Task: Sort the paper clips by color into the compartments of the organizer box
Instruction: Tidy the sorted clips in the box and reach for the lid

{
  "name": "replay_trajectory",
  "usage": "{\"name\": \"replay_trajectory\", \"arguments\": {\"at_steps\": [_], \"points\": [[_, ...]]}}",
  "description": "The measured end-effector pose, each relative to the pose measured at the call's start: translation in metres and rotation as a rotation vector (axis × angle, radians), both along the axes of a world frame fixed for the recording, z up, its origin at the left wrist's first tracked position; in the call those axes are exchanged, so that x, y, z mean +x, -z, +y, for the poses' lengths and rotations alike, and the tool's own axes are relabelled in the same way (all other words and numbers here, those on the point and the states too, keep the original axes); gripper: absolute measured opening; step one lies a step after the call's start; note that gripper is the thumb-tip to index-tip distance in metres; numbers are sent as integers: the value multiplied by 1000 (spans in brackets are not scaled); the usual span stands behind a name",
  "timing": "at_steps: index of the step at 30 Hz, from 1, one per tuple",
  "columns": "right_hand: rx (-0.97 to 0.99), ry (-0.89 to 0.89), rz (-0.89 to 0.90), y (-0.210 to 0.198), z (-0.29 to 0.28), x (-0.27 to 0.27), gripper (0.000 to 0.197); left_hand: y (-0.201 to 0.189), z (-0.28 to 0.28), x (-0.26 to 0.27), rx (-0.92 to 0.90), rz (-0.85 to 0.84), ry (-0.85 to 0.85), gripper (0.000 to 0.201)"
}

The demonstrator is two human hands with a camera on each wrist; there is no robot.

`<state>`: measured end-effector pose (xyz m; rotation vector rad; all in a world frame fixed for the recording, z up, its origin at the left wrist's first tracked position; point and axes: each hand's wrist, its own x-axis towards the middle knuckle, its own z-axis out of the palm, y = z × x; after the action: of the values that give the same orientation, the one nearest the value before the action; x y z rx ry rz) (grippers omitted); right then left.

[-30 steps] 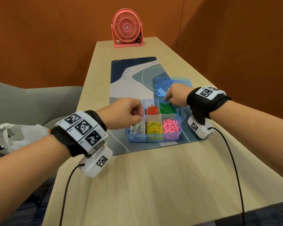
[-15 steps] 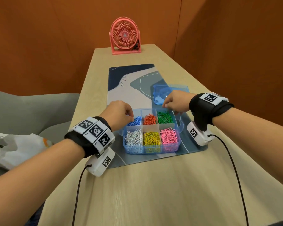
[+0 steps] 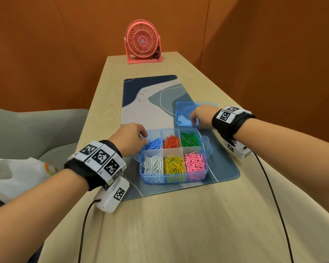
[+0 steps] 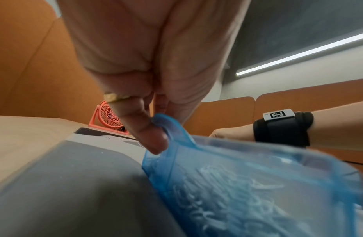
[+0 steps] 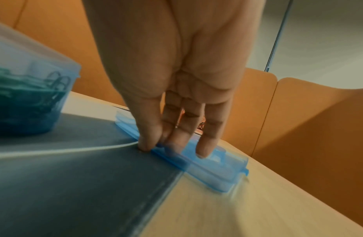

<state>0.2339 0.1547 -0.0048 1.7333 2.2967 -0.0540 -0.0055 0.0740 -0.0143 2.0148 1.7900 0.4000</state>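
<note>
The clear blue organizer box [image 3: 174, 179] stands on the desk mat, seen close in the left wrist view [image 4: 247, 184]. It holds blue [image 3: 153, 144], orange [image 3: 171, 141] and green clips [image 3: 190, 139] at the back, white [image 3: 153, 164], yellow [image 3: 174, 165] and pink clips [image 3: 194, 161] at the front. My left hand [image 3: 141, 138] grips the box's left handle tab [image 4: 166, 125] with curled fingers [image 4: 150, 136]. Behind the box lies its blue lid [image 3: 184, 112]. My right hand [image 3: 195, 121] pinches the lid [image 5: 217, 168], thumb at the near edge, fingers [image 5: 205, 144] on top.
A patterned desk mat [image 3: 150, 103] runs down the narrow wooden table [image 3: 179, 224]. A pink desk fan [image 3: 142, 41] stands at the far end. A grey chair with a white bag [image 3: 13, 177] is to the left. Orange walls close in behind and on the right.
My left hand moved from above the box down to its left handle. My right hand left the green compartment and went back to the lid.
</note>
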Motion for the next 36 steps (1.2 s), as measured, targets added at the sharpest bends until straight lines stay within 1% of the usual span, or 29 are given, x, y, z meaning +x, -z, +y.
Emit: {"name": "replay_trajectory", "arguments": {"at_steps": [3, 5, 7, 10, 12, 14, 16, 18, 20, 22, 25, 26, 29, 31, 33, 36], "points": [[7, -10, 37, 2, -4, 3, 22, -1, -2, -1, -19, -25, 7, 17], [62, -14, 103, -2, -6, 8, 17, -2, -5, -2, -29, -50, 15, 18], [133, -1, 207, -11, -10, 10, 11, -2, -7, -3, -40, -82, 16, 19], [249, 33, 477, -34, -21, 10, 6, -3, -10, -7, -46, -94, 5, 23], [340, 58, 669, -51, -31, 9, 5, -5, -12, -11, -16, -82, -13, 29], [369, 96, 872, -66, -42, 6, 7, -8, -15, -15, 27, -80, -38, 33], [321, 152, 1069, -78, -50, 3, 6, -14, -18, -17, 59, -101, -64, 36], [229, 218, 1207, -85, -59, -2, 10, -19, -19, -18, 93, -154, -95, 40], [109, 252, 1325, -87, -69, -6, 19, -23, -18, -21, 120, -253, -131, 43], [-3, 267, 1423, -86, -79, -8, 19, -27, -20, -21, 122, -376, -149, 44], [-147, 302, 1508, -78, -90, -9, 16, -33, -26, -18, 56, -612, -128, 43], [-193, 309, 1524, -75, -92, -9, 15, -34, -28, -18, 22, -668, -116, 41], [-336, 358, 1546, -67, -100, -7, 16, -35, -33, -21, -54, -723, -107, 45], [-406, 393, 1524, -63, -102, -4, 19, -33, -36, -24, -101, -772, -125, 47], [-410, 421, 1493, -60, -101, -1, 23, -31, -38, -25, -156, -821, -110, 45], [-370, 429, 1456, -57, -97, -1, 13, -29, -41, -25, -234, -788, -70, 38]]}}
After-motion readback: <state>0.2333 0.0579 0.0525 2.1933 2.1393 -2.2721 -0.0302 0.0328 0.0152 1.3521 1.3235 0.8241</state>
